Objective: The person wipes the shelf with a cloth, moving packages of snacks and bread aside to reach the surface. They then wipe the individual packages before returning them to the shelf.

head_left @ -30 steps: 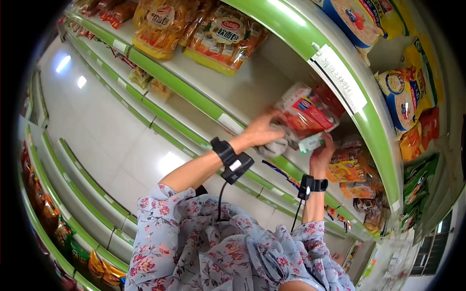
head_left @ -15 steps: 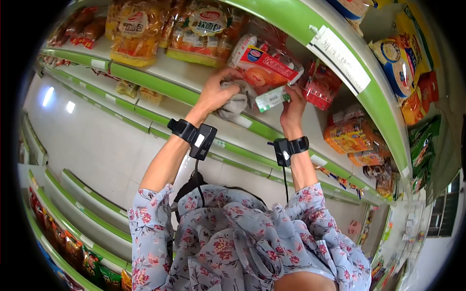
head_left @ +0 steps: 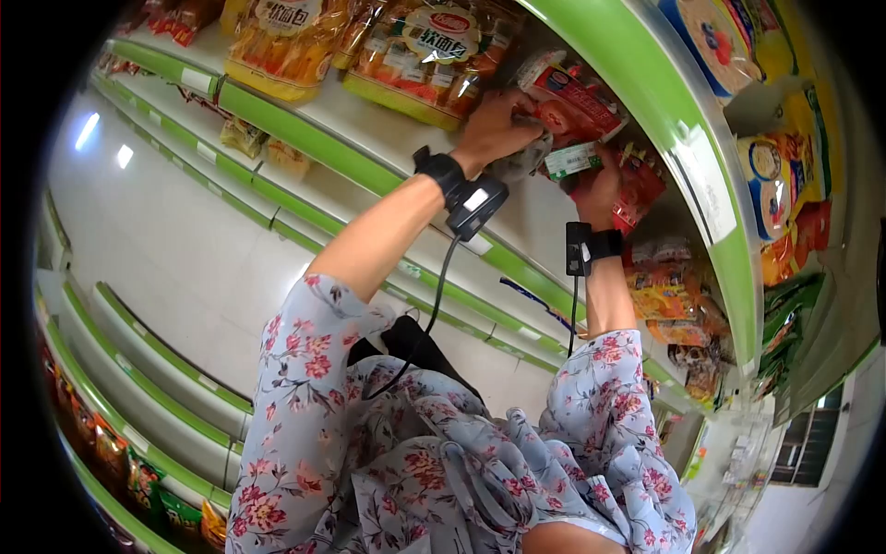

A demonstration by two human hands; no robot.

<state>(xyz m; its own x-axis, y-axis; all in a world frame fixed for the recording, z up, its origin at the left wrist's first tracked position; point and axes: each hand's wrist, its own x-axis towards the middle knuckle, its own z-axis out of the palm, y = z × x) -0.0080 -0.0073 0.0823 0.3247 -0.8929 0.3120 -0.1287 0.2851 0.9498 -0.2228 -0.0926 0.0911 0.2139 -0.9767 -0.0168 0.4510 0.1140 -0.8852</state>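
Observation:
In the head view, my left hand (head_left: pixel 498 134) is closed around a crumpled grey cloth (head_left: pixel 521 164) over the shelf, its fingers touching or very near a red-and-clear bread package (head_left: pixel 580 103). My right hand (head_left: pixel 602 189) pinches a small white-and-green price tag (head_left: pixel 572 161), whose printed face is turned up toward me. That tag lies just in front of the bread package. Beside my right hand, toward the right, sits another red package (head_left: pixel 640 189). The fingertips of both hands are partly hidden in shadow.
Yellow bags of bread (head_left: pixel 420 65) stand on the same shelf to the left. A green-edged upper shelf (head_left: pixel 692 138) overhangs on the right, with bagged goods above it. More bread packs (head_left: pixel 664 286) sit farther right. Lower green shelf edges (head_left: pixel 166 355) run at the left.
Both hands have moved deeper into the shelf and rightward in view, taking the cloth and price tag along. The red-and-clear bread package appears farther back. My view has shifted.

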